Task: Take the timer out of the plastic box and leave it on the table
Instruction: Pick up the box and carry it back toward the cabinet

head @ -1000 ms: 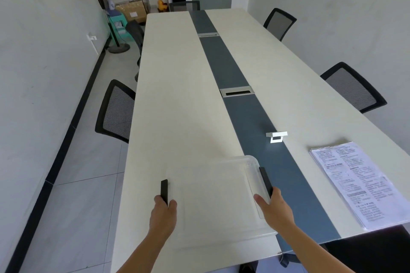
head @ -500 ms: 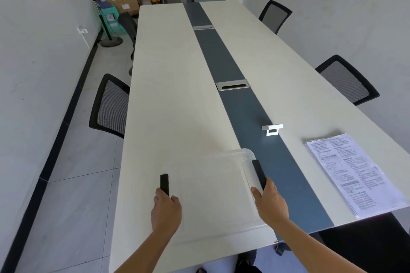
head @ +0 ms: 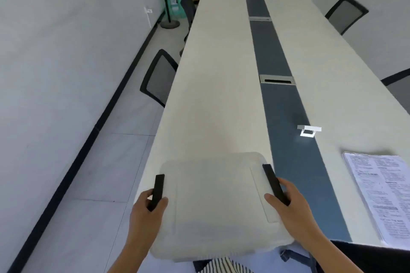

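The timer cannot be made out: the plastic box (head: 219,204) is closed under a cloudy, translucent lid and nothing inside shows through it. The box sits at the near end of the long tabletop (head: 213,86), on its pale left half, with the near edge of the box reaching to or slightly past the tabletop's edge. Two black latches stand up at its short sides. The left hand (head: 146,215) is curled round the left latch (head: 157,191), thumb on the inner face and fingers on the outer, so it grips that clip. The right hand (head: 288,204) is at the right latch (head: 275,184), thumb lying on the lid just inside it and fingers wrapped behind; it holds that clip in the same way. The box lies directly between the two hands, both wrists coming in from the bottom of the view.

A blue-grey strip (head: 281,104) runs down the middle of the tabletop, just right of the box, with a metal cable slot (head: 277,79) set in it further away. A small white stand-like object (head: 308,130) rests at the strip's right edge, well apart from the box. A stack of printed papers (head: 381,193) lies on the right half near the edge. Mesh-backed chairs (head: 159,77) stand along both sides. Striped fabric (head: 224,266) shows under the box at the bottom.
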